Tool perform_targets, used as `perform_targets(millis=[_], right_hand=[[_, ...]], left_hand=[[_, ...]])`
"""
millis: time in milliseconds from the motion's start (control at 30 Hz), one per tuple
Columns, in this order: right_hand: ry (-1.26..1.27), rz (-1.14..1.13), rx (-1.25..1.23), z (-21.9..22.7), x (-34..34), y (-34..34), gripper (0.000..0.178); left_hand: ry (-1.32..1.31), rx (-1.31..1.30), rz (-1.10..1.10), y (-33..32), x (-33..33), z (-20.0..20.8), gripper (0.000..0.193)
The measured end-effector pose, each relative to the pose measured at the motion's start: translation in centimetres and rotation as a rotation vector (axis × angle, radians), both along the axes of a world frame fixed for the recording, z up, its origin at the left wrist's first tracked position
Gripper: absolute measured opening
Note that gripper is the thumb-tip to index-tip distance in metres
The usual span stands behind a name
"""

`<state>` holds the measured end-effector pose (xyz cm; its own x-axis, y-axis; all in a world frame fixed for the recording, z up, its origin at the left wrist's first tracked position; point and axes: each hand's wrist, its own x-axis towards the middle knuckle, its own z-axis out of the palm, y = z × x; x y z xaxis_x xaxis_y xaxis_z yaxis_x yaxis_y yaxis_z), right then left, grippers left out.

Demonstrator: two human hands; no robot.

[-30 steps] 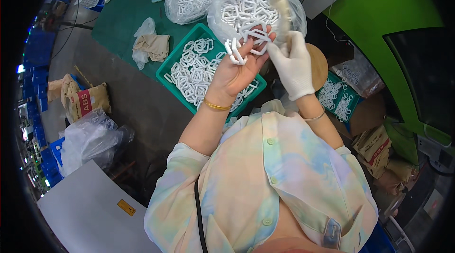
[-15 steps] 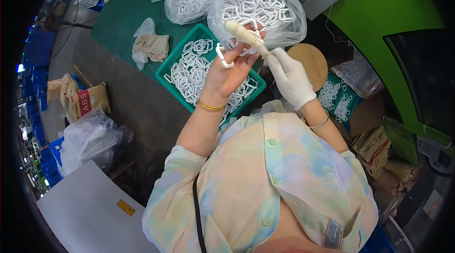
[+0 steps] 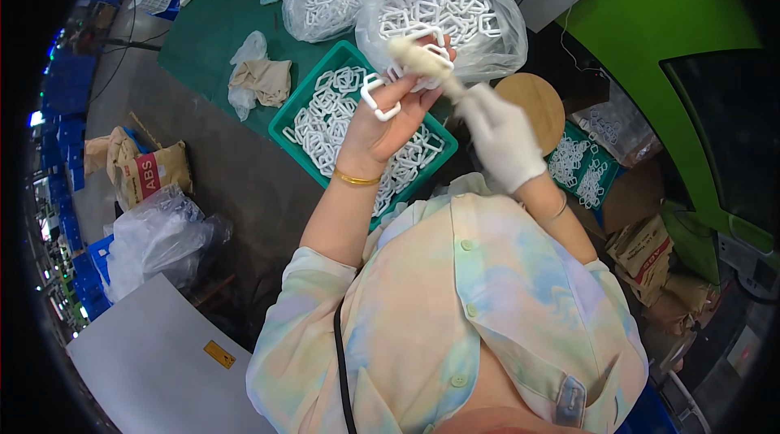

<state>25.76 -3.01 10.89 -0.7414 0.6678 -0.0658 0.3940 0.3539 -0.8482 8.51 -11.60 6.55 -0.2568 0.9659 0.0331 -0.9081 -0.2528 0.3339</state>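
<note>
A bare left hand point(image 3: 382, 125) holds white plastic links point(image 3: 371, 103) by a green plastic tray point(image 3: 301, 159).
The right hand point(image 3: 502, 141), in a white cloth glove point(image 3: 513, 154), grips a pale, bumpy stick point(image 3: 422, 61), blurry, close above the links.

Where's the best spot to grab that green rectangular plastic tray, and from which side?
The green tray is probably best gripped by its raised upper-left rim, from the left: that edge is uncovered, while the bare left hand hides part of the opposite side.

White links point(image 3: 321, 133), green tray point(image 3: 302, 91), cream mallet point(image 3: 426, 62), white glove point(image 3: 505, 143), shirt point(image 3: 406, 304) blotched peach, blue and lilac, gold bracelet point(image 3: 356, 179)
</note>
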Motion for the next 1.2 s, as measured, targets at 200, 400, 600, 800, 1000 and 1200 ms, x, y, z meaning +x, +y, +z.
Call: perform_targets(millis=[200, 400, 600, 800, 1000, 1200], right_hand=[[0.202, -0.327, 0.069, -1.3, 2.1, 5.0, 0.023], [0.174, -0.371, 0.054, -2.5, 3.0, 5.9, 0.025], [0.121, -0.383, 0.051, -3.4, 3.9, 6.8, 0.026], [0.106, -0.360, 0.039, -4.0, 3.2, 6.6, 0.027], [0.131, -0.345, 0.036, -3.4, 3.2, 6.4, 0.026], [0.070, -0.356, 0.036, -3.4, 3.9, 6.2, 0.026]], left_hand=[[0.254, -0.087, 0.230, 2.1, -4.0, 3.1, 0.041], [0.987, -0.356, 0.456, 7.3, -5.8, 1.1, 0.045], [2.247, -0.443, 0.637, 8.2, -5.7, -4.0, 0.053], [2.414, -0.152, 0.392, 10.3, -6.1, -7.2, 0.031], [2.528, -0.768, 0.320, 15.6, -11.7, -5.7, 0.027], [2.326, -0.763, 0.338, 15.4, -12.4, -5.3, 0.038]])
